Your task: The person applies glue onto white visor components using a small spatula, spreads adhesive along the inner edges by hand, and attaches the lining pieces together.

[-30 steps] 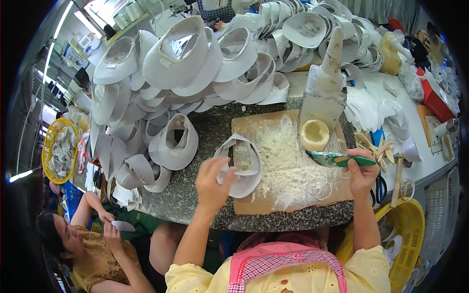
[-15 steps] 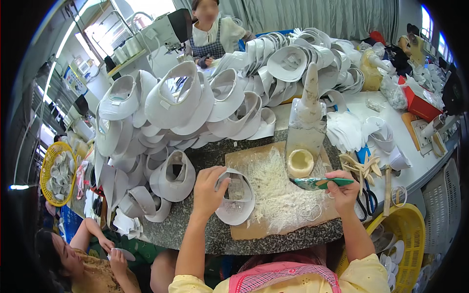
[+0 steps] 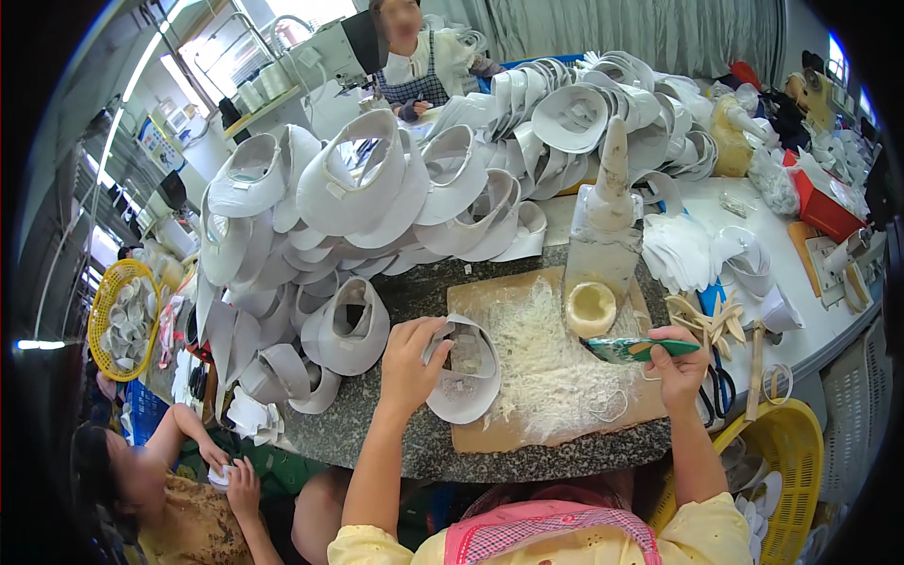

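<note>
My left hand (image 3: 414, 367) grips the rim of a white visor (image 3: 463, 400) between thumb and fingers. The visor rests at the left edge of a cardboard sheet (image 3: 471, 435) crusted with dried white paste. In my right hand (image 3: 676, 367) is a flat green tool (image 3: 633, 349), closed in the fingers and pointing left. Its far end is smeared whitish and lies just below a small round tub (image 3: 591, 310) with a cream-coloured inside. Behind the tub stands a paste-covered block with an upright cone (image 3: 615, 169).
Many white visors (image 3: 348, 188) pile up on the left and back. To the right are wooden clips (image 3: 706, 320), dark-handled scissors (image 3: 723, 386) and a yellow basket (image 3: 800, 452). One co-worker (image 3: 424, 75) sits across the table, another (image 3: 179, 490) at lower left.
The whole view has shifted slightly right. Both my hands keep their holds, the left on the visor and the right on the green tool, which stays by the tub.
</note>
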The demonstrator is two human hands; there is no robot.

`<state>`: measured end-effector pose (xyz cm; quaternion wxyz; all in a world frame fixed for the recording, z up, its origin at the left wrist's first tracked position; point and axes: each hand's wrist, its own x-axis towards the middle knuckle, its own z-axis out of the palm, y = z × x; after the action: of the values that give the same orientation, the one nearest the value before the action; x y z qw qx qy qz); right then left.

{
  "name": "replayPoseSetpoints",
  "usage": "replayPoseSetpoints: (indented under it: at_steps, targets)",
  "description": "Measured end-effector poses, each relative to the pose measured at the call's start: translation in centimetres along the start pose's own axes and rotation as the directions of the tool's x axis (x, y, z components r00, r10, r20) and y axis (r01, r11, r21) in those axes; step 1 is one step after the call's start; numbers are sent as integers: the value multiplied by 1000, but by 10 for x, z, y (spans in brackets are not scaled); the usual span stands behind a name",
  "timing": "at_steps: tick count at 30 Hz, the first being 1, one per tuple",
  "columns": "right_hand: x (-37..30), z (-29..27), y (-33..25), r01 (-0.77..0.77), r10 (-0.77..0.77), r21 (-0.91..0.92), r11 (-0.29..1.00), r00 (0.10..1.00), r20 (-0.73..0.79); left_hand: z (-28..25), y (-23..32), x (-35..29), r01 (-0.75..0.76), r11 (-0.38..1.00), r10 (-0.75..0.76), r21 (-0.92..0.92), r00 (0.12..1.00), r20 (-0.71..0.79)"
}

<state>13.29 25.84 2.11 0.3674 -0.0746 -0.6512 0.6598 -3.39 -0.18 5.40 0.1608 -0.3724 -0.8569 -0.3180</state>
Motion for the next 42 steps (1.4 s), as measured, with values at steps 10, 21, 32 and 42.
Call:
replayPoseSetpoints:
  at_steps: [10,21,32,42]
  targets:
    - [1,-5,0,28,-29,-30,999,999,-25,5,-10,-16,94,995,-95,-10,996,-4]
    - [-2,-1,-1,57,-58,-71,996,998,-8,12,-23,36,-84,993,66,87,980,190]
    - [1,-9,-5,45,-48,-76,996,998,-36,15,-36,47,-260,932,219,251,959,179]
    - [17,5,-9,23,-23,-21,1000,1000,0,-96,31,59,267,918,-284,294,959,17]
